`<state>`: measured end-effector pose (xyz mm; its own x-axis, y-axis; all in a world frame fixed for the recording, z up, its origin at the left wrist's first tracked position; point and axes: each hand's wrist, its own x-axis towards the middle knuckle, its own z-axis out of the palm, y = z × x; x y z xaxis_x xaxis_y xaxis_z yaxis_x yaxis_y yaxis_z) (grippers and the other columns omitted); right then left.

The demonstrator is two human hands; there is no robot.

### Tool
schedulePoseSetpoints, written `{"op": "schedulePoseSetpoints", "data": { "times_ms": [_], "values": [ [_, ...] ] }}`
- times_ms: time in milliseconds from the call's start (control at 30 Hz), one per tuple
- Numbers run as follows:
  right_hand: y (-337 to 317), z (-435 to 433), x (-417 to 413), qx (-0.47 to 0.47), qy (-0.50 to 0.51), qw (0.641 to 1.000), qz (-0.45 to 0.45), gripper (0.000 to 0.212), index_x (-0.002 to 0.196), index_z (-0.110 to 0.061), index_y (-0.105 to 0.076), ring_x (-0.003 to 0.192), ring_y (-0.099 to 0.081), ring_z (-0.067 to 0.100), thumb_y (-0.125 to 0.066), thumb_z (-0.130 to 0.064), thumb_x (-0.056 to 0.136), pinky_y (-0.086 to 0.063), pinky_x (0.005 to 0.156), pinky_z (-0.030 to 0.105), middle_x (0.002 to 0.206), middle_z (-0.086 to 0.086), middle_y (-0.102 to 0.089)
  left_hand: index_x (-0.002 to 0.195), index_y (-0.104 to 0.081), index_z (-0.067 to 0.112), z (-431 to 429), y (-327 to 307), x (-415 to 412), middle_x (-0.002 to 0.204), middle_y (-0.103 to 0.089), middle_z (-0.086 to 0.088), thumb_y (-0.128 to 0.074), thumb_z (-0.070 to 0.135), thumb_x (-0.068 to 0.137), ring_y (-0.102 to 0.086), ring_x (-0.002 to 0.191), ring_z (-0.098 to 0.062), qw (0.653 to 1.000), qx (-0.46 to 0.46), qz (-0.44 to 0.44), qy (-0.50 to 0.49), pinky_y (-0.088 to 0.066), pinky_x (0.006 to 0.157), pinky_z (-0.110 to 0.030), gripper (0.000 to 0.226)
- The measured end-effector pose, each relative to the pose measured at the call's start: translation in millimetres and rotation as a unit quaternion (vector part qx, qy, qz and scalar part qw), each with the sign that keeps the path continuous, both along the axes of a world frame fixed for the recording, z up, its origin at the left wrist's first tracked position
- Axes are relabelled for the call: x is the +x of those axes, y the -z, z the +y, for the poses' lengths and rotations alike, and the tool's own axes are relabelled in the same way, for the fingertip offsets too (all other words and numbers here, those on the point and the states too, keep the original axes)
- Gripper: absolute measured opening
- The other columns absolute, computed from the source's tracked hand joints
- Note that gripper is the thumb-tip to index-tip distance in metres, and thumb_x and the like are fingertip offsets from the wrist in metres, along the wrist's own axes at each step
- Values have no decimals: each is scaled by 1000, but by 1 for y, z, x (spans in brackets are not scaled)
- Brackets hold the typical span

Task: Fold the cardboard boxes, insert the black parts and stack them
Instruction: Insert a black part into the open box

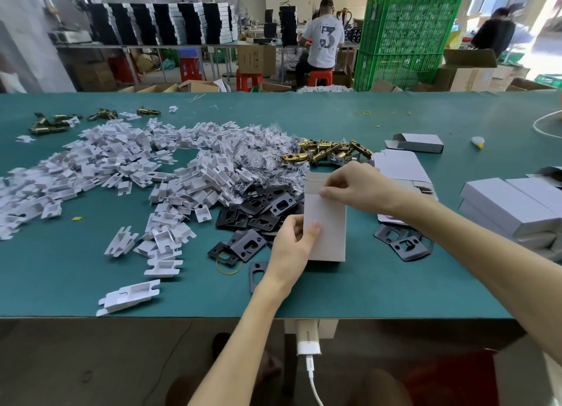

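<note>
below the counter's point(365, 296) near edge hangs a white adapter point(308, 342) with its cable point(314, 387) running down out of frame; what sits in the dark around it is too dim to make out.

on the green top, my left hand point(290, 241) grips the lower left edge of the cardboard box point(330, 229), thumb flat on its front face, the other fingers hidden behind it. my right hand point(354, 190) pinches the upper left corner at the brown top flap, fingers curled tight. the box stands upright between both hands; i cannot tell whether its bottom touches the counter, nor what is inside.

black parts point(258, 214) lie heaped just left of the box, partly covered by it and by my left hand, and one lies over a rubber band point(229, 266). a few more black plates point(404, 244) show under my right forearm.

to the right, closed white boxes point(511, 208) are stacked, cut off by the frame edge. flat box blanks point(398, 165) lie beyond my right hand, half hidden by the arm.

further left spreads a wide pile of white inserts point(121, 162), then crumpled clear bags point(267, 150) and brass latches point(328, 152). one open-ended box point(415, 142) lies behind those.

beyond the counter stand green crates point(404, 38), and a person point(324, 38) sits with their back turned.
</note>
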<state>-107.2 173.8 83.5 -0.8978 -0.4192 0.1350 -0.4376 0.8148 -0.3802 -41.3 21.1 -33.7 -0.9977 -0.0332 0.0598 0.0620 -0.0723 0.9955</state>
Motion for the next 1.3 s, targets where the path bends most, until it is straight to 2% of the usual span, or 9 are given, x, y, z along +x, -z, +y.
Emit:
{"op": "schedulePoseSetpoints", "data": {
  "times_ms": [300,433,567,700,800,933,1067,1167,1300],
  "values": [
    [-20,-5,0,104,-2,992,73,33,82,-16,-72,80,-61,23,-59,-41,100,-43,91,43,79,-1,-71,125,-57,14,0,0,1,120,-71,-3,-63,35,102,-70,104,-8,1000,-5,3,1,-55,80,-20,32],
    [-19,-11,-23,-97,51,988,112,17,100,-9,-73,89,-67,27,-61,-21,98,-54,85,40,92,7,-74,123,-54,17,-1,0,0,118,-69,-1,-61,33,104,-69,97,1,1000,0,4,5,-54,79,-18,26],
    [2,-16,-55,-267,100,957,-57,14,110,-11,-69,95,-68,23,-62,-14,98,-60,78,36,102,9,-72,115,-51,18,-4,-1,-1,114,-63,0,-50,24,109,-64,86,11,1000,29,3,2,-52,75,-14,8],
    [35,-28,-71,-219,69,966,-116,29,127,-11,-65,108,-67,30,-63,-15,99,-58,92,49,119,11,-69,114,-49,20,-5,-1,-3,117,-62,-2,-46,28,111,-64,96,-3,997,75,0,-34,-54,78,-19,9],
    [47,-44,-77,-142,45,985,-90,33,125,-13,-66,112,-64,29,-70,-18,93,-51,96,38,123,10,-69,115,-50,21,-5,2,-6,116,-63,-2,-45,30,111,-64,97,-5,994,88,-2,-57,-55,80,-22,11],
    [64,-60,-79,-62,91,992,-65,30,129,-1,-56,126,-43,42,-51,-15,103,-35,107,46,135,23,-51,115,-51,21,-3,4,-9,117,-64,-3,-46,29,111,-66,93,1,994,92,-3,-51,-55,79,-21,10],
    [66,-52,-73,-89,86,992,-34,8,99,-10,-62,105,-56,37,-56,-15,100,-46,90,44,112,17,-61,111,-49,20,-3,1,-6,114,-63,-2,-47,26,111,-64,93,0,996,69,5,-47,-54,79,-21,7],
    [62,-38,-73,-155,112,981,-4,30,65,-18,-52,73,-54,24,-62,-8,92,-43,67,35,76,3,-62,112,-48,20,-1,0,-4,115,-62,-2,-49,27,110,-63,98,-6,998,46,15,-28,-55,82,-23,7],
    [50,-28,-70,-197,122,972,46,12,95,-5,-78,87,-65,20,-67,-3,91,-54,80,34,93,9,-75,113,-49,18,0,-2,-3,116,-62,-4,-52,23,108,-64,93,0,999,43,22,-25,-54,79,-20,8]
  ]
}}
